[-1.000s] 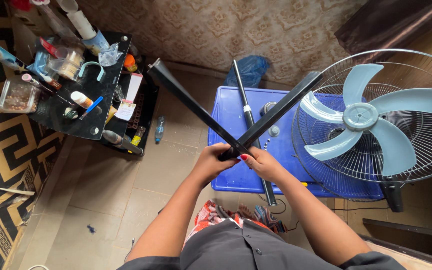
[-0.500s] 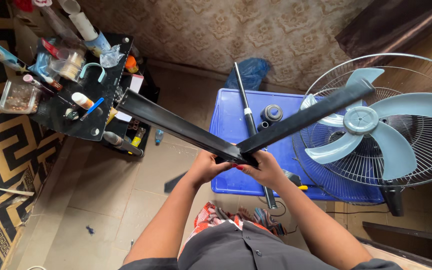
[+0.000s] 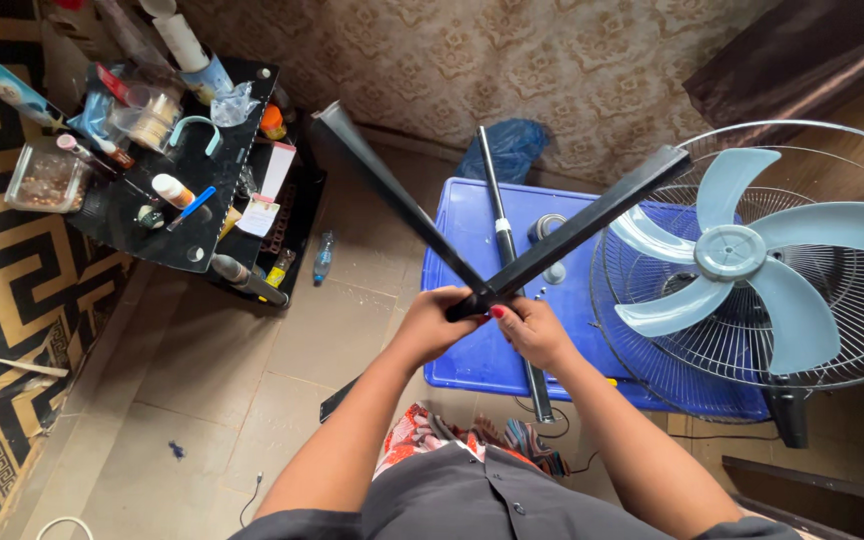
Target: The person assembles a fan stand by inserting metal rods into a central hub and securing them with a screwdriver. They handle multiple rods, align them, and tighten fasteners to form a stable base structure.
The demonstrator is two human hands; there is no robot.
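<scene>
Nearest, left hand [image 3: 432, 325] and right hand [image 3: 535, 330], fingers wrapped tight around crossing of two black bars [image 3: 497, 255]. Bars spreading toward 11 and 2 o'clock above blue bin [image 3: 472, 350]. Farther at 3 o'clock, fan [image 3: 752, 255]; at 10 o'clock, cluttered black shelf [image 3: 177, 175].

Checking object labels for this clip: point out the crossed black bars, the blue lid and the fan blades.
crossed black bars [image 3: 592, 217], head view, middle of the right bar.
blue lid [image 3: 462, 235], head view, bare left part.
fan blades [image 3: 732, 251], head view, central hub.

Fan [image 3: 752, 255] rt of bin lid [image 3: 472, 290]; cluttered shelf [image 3: 192, 200] left.
</scene>
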